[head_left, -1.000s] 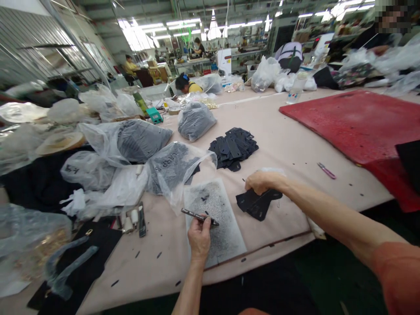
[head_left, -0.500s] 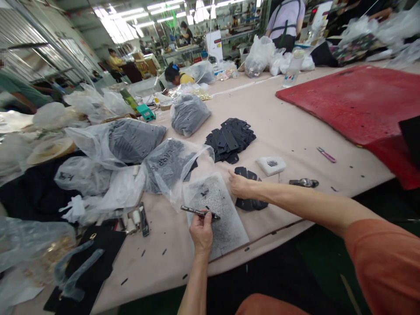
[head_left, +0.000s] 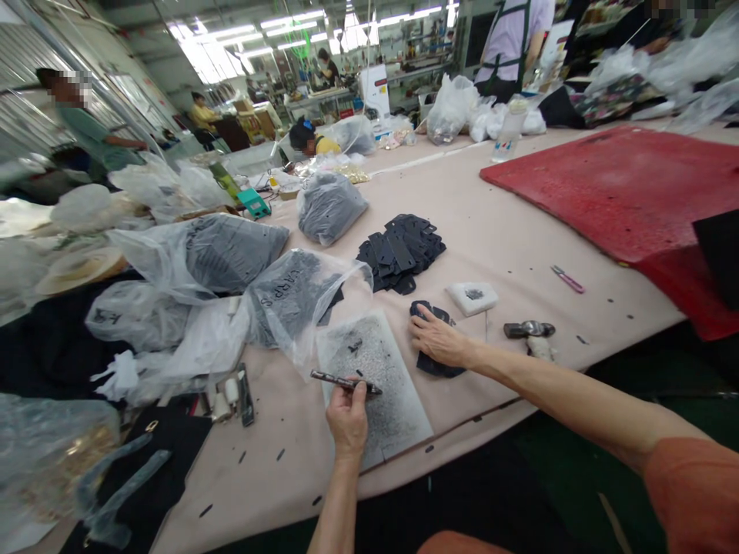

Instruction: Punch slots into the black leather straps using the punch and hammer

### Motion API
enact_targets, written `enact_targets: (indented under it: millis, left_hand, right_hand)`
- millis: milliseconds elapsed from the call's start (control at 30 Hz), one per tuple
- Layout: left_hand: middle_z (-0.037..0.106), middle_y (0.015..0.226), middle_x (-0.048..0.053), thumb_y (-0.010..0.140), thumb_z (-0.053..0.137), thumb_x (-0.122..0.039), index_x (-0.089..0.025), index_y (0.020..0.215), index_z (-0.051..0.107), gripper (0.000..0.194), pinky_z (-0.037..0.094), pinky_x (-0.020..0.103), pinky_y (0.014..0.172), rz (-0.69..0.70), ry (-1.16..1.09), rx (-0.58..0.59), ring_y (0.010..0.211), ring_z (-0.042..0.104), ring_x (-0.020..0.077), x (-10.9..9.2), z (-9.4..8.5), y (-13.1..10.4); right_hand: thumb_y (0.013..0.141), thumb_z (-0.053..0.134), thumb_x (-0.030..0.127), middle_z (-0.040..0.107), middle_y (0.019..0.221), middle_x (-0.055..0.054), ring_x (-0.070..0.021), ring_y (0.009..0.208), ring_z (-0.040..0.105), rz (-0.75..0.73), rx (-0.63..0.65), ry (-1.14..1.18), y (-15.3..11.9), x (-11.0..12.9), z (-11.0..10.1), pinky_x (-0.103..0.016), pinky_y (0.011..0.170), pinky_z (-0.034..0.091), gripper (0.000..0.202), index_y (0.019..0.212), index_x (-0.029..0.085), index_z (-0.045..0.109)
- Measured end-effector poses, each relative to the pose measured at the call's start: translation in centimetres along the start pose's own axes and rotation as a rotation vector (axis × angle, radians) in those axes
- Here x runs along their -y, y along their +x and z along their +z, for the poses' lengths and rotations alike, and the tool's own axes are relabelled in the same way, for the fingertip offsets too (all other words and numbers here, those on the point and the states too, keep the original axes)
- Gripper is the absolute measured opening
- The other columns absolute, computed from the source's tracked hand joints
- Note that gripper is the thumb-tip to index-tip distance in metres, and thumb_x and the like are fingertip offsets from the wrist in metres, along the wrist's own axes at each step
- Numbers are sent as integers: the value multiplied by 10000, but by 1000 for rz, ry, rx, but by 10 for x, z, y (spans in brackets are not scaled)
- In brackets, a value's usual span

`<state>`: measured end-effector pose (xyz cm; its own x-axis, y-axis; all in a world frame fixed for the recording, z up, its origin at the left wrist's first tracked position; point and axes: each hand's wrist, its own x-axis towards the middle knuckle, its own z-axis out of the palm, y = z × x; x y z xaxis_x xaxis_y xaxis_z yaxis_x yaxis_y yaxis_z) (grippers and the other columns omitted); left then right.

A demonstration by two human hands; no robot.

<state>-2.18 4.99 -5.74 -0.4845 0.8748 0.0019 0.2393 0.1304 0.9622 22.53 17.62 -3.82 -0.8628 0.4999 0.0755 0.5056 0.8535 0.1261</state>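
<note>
My left hand (head_left: 349, 422) is closed around a slim dark metal punch (head_left: 346, 382), tilted low over a pale cutting board (head_left: 407, 412). The board is covered in dark marks, with a few small black scraps on it. To its right, my right hand (head_left: 439, 337) lies over dark flat cut pieces (head_left: 436, 365), fingers apart and touching them. The hand hides part of these pieces. A hammer (head_left: 528, 330) with a pale wrapped handle lies farther right. Behind my right hand sits a white block (head_left: 472, 298) with a dark patch on top.
A heap of dark cut pieces (head_left: 401, 250) lies beyond the board. Filled plastic bags (head_left: 289, 296) crowd the left side. Pink-handled snips (head_left: 567, 279) and a red sheet (head_left: 623, 188) are to the right. People stand or sit in the background.
My right hand has moved from the near end of the board onto the dark pieces, and its fingers have spread. The left hand keeps the punch over the board. A background person has come into fuller view.
</note>
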Motion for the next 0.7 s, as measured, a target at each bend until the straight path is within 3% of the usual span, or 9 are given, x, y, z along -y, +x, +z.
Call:
enact_targets:
  millis: [167,300,400,600,700]
  left_hand:
    - [719,765,69,721,678,-436,-142,875,676,332,584,302,655,19,2,8,703,694,212,1,0,0]
    - [711,752,67,728,676,-437,-139,866,673,329,579,299,658,29,-2,5,707,690,210,4,0,0]
    - [704,747,60,720,682,-444,-139,884,668,347,579,299,646,18,-19,1,702,687,209,7,1,0]
    - [691,745,50,725,675,-423,-139,887,649,328,579,294,639,0,-57,9,688,676,196,4,2,-2]
    - [694,747,54,716,678,-423,-139,873,650,325,579,295,640,-4,-62,14,690,679,200,1,1,-3]
  right_hand:
    - [742,604,187,592,940,-91,-269,979,456,-85,91,63,4,-14,-8,-581,1114,60,115,840,179,664]
    - [562,712,196,589,973,-106,-294,1018,439,-178,166,82,5,-23,-14,-568,1106,47,376,934,164,660]
    - [521,725,155,590,961,-100,-285,995,445,-222,181,104,6,-28,-15,-541,1106,63,426,942,165,663]
    - [388,793,107,584,855,-19,-253,999,454,-53,285,323,15,-44,-12,-454,1100,116,370,713,210,649]
    - [347,848,156,596,846,-19,-258,979,495,33,366,379,16,-51,-12,-409,1022,254,393,673,203,634]
